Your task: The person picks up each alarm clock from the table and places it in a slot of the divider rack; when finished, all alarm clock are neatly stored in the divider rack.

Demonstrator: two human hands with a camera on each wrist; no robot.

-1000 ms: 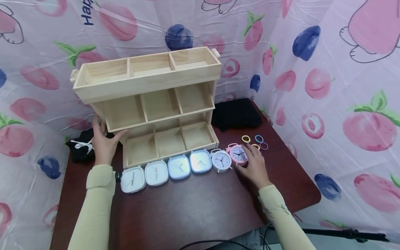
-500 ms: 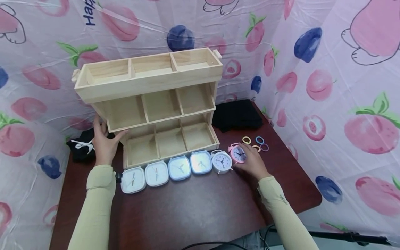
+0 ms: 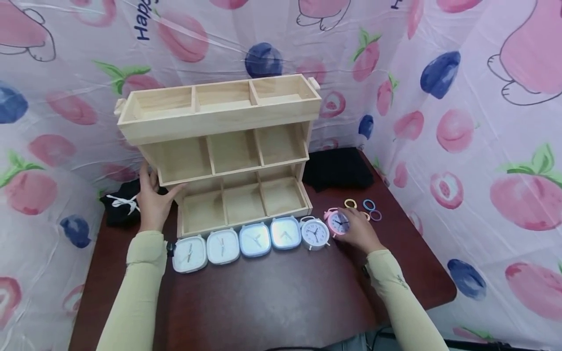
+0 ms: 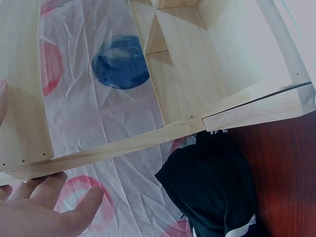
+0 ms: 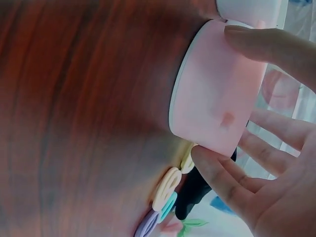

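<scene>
A light wooden three-tier rack (image 3: 219, 120) with divided compartments stands at the back of the table. My left hand (image 3: 153, 207) grips its left side, the thumb at the middle tier's corner; in the left wrist view the fingers (image 4: 49, 190) lie against a wooden side strut. My right hand (image 3: 361, 231) holds a pink alarm clock (image 3: 337, 223) at the end of the clock row. The thumb and index finger press opposite sides of its pink case (image 5: 217, 89) in the right wrist view. Beside it stands a white round twin-bell-style clock (image 3: 315, 235).
Several square clocks, white (image 3: 190, 254) and blue (image 3: 254, 240), continue the row along the rack's front. Small coloured rings (image 3: 369, 204) lie beyond my right hand. Folded black cloth (image 3: 338, 168) is at the back right; a black bundle with white cord (image 3: 120, 207) sits left.
The head view has shifted slightly, moving the scene down and right. My right hand has come further round the pink clock and covers more of it. My left hand stays on the rack.
</scene>
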